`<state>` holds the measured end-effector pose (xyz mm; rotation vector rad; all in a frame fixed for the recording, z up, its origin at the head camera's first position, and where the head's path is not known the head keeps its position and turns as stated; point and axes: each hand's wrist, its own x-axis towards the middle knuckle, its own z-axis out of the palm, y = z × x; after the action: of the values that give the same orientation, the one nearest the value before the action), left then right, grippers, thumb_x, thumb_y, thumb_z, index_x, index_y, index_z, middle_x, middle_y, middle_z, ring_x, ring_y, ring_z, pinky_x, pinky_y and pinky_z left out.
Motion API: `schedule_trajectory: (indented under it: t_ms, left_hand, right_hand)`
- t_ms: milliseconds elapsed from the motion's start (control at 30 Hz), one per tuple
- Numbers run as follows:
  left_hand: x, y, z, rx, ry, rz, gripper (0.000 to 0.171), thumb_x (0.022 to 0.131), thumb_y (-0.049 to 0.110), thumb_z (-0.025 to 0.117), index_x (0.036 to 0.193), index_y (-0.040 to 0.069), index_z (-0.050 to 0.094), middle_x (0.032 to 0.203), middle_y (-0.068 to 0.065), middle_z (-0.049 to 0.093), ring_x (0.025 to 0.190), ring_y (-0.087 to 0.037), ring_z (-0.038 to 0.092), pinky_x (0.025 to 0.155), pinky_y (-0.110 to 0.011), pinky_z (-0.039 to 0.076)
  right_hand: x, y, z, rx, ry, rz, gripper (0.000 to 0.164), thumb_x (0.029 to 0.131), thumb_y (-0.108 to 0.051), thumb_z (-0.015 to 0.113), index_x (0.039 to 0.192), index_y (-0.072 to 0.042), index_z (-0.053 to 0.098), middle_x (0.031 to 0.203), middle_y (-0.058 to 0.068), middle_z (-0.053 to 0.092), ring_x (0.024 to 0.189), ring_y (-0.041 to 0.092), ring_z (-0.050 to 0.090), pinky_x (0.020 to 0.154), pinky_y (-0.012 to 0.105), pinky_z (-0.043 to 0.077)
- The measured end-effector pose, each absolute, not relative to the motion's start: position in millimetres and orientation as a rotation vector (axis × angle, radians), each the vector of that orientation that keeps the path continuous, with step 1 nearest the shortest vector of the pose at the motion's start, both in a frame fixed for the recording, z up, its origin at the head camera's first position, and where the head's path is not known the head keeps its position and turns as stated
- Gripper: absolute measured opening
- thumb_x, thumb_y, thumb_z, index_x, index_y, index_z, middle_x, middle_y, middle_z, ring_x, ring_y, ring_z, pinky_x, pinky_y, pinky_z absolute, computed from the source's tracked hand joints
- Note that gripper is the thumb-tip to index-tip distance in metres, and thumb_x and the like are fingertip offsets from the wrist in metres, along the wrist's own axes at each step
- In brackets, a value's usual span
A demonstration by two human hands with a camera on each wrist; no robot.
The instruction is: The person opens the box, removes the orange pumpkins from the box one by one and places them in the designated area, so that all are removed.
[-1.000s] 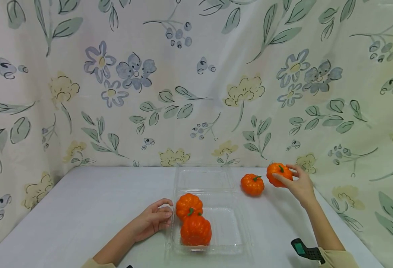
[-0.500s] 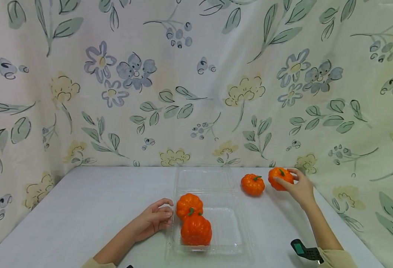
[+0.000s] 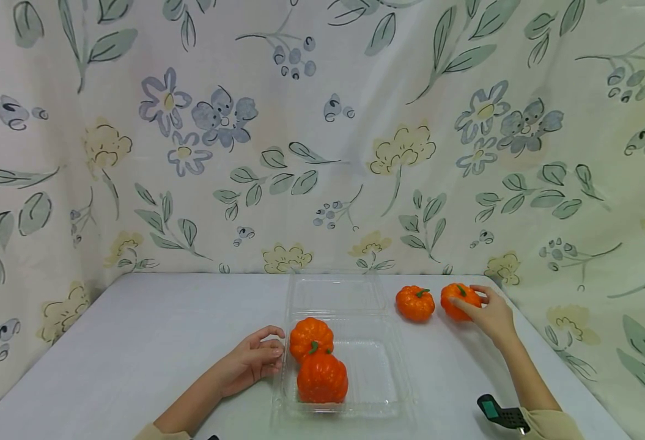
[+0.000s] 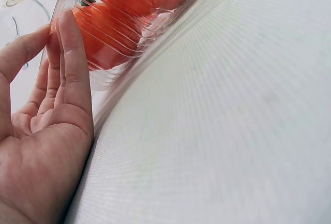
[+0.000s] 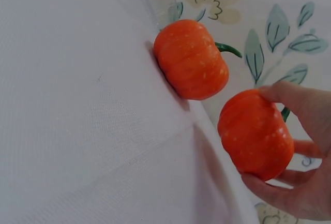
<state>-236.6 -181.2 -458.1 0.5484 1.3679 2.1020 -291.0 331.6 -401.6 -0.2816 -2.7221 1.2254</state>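
My right hand [image 3: 490, 313] holds an orange toy pumpkin [image 5: 256, 133] with a green stem between thumb and fingers, at the table's back right. Whether this pumpkin touches the table is hard to tell. Just left of it sits another orange pumpkin [image 3: 414, 304]. Near the middle lies a clear plastic clamshell box [image 3: 374, 373], its lid [image 3: 333, 293] laid back. Two more pumpkins are in its left half, one orange [image 3: 310, 338] behind a redder one [image 3: 323, 379]. My left hand [image 3: 249, 362] rests against the box's left side, its fingertips touching the wall in the left wrist view.
A white cloth-covered table [image 3: 190, 318] carries everything. Behind it and on both sides hangs a floral curtain [image 3: 300, 153]. A dark wrist device [image 3: 502, 414] sticks out from my right sleeve.
My right hand has lowered its pumpkin toward the table, to the right of the other loose pumpkin. The left hand, the box and the pumpkins in it have stayed put.
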Motion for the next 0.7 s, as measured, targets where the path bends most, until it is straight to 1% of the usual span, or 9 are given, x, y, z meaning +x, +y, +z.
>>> schedule_trajectory:
  t_ms: [333,467,700]
  left_hand:
    - [-238.0,-181.7,-460.2,0.548,1.378,2.099,0.022,0.109,0.003,0.047,0.126,0.016,0.049,0.100,0.006,0.067,0.087,-0.007,0.068,0.084,-0.020,0.059]
    - [-238.5,-182.0,-461.4,0.555,1.371,2.099,0.022,0.109,0.002,0.046,0.126,0.017,0.049,0.100,0.007,0.067,0.087,-0.007,0.068,0.084,-0.020,0.059]
    - [-238.9,-182.3,-462.5,0.562,1.371,2.099,0.023,0.109,0.002,0.045,0.126,0.016,0.049,0.101,0.007,0.067,0.087,-0.007,0.069,0.085,-0.020,0.059]
  right_hand:
    - [-295.3,335.8,-407.0,-0.291,-2.775,1.155,0.082,0.099,-0.045,0.068,0.153,0.008,0.037,0.148,0.043,0.041,0.133,0.056,0.044,0.104,0.063,0.051]
    - [-297.5,336.5,-410.8,-0.311,-2.797,1.155,0.083,0.099,-0.045,0.069,0.153,0.009,0.037,0.149,0.044,0.039,0.134,0.057,0.043,0.105,0.062,0.051]
    - [-299.4,336.8,-415.4,-0.329,-2.809,1.168,0.084,0.100,-0.046,0.067,0.154,0.009,0.034,0.151,0.045,0.036,0.136,0.059,0.039,0.109,0.065,0.047]
